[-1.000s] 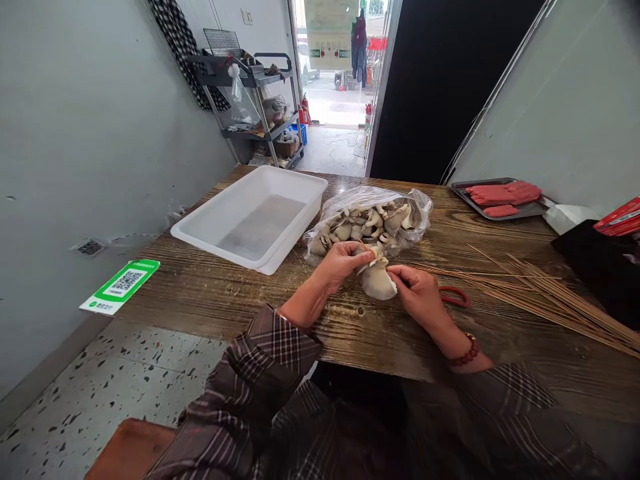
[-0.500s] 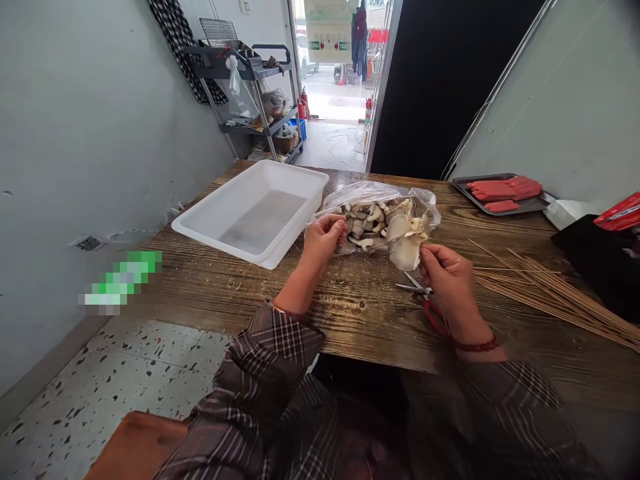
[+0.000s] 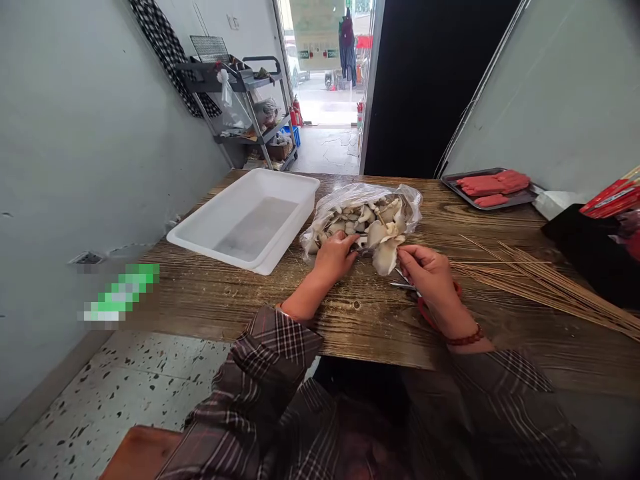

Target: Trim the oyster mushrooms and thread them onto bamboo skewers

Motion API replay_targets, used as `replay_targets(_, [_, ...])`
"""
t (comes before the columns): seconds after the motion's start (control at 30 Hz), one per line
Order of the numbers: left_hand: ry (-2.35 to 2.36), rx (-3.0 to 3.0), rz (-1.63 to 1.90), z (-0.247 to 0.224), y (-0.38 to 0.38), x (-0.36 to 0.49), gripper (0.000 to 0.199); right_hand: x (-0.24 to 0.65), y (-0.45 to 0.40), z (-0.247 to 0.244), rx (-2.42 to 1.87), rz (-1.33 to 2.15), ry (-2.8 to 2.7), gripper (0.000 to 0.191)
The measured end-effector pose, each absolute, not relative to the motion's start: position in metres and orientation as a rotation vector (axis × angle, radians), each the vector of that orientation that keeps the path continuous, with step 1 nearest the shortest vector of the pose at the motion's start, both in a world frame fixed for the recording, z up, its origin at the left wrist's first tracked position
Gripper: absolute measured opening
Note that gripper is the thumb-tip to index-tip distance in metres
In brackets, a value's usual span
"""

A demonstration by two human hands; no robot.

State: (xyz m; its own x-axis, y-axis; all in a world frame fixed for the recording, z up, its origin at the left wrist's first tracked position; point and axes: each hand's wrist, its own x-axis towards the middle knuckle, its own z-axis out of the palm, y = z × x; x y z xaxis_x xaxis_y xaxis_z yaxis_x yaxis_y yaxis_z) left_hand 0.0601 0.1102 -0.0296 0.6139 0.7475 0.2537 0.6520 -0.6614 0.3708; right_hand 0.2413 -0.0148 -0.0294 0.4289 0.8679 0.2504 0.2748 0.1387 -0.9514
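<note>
An oyster mushroom cluster (image 3: 386, 256) with pale, wide caps is pinched at its right edge by my right hand (image 3: 429, 273). It hangs over the front right of a clear plastic bag (image 3: 345, 195) full of grey-white oyster mushrooms (image 3: 353, 215). My left hand (image 3: 336, 259) rests at the bag's front edge against the mushrooms, thumb and fingers a little apart; its far fingertips are partly hidden. Scissors (image 3: 403, 285) with red handles lie on the table, partly covered by my right hand.
A white plastic tub (image 3: 295, 240) stands left of the bag on the wooden table (image 3: 225, 293). Bamboo skewers (image 3: 540, 280) lie to the right, near a black holder (image 3: 575, 233) with red packets. A dark tray (image 3: 520, 199) of pink-red sticks sits at the back right.
My left hand has let go of the bag's left edge and moved right, onto the front of the mushrooms. My right hand keeps the mushroom cluster. The view has turned slightly.
</note>
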Motion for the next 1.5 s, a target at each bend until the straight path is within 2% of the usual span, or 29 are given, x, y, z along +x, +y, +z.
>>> replay_targets(0.07, [1.16,2.55,0.573,-0.029,0.109,0.062,0.042,0.241,-0.015,-0.028,-1.413,0.583,-1.109,0.029])
replay_targets(0.3, [1.151,2.456,0.665,-0.032,0.11,0.063,0.01,0.239,-0.016,-0.024,-1.415,0.593,-1.092,0.031])
replay_targets(0.43, [1.046,2.524,0.779,-0.032,0.11,0.061,0.002,0.238,-0.016,-0.023,-1.416,0.616,-1.082,0.031])
replay_targets(0.57, [0.991,2.247,1.027,-0.025,0.112,0.06,0.011,0.238,-0.016,-0.023,-1.404,0.625,-1.074,0.033])
replay_targets(0.63, [0.954,1.975,1.122,-0.02,0.113,0.059,0.008,0.238,-0.017,-0.024,-1.404,0.631,-1.077,0.033])
replay_targets(0.83, [0.742,1.261,1.021,-0.015,0.115,0.054,0.027,0.236,-0.019,-0.022,-1.415,0.64,-1.11,0.034])
replay_targets(1.0, [0.698,0.942,1.017,-0.012,0.116,0.05,0.03,0.232,-0.019,-0.023,-1.446,0.68,-1.224,0.033])
replay_targets(1.2, [0.649,0.894,1.037,-0.009,0.112,0.052,0.032,0.226,-0.018,-0.021,-1.457,0.695,-1.413,0.03])
replay_targets(1.5, [0.645,1.055,1.13,-0.007,0.106,0.056,0.035,0.226,-0.017,-0.023,-1.51,0.664,-1.402,0.033])
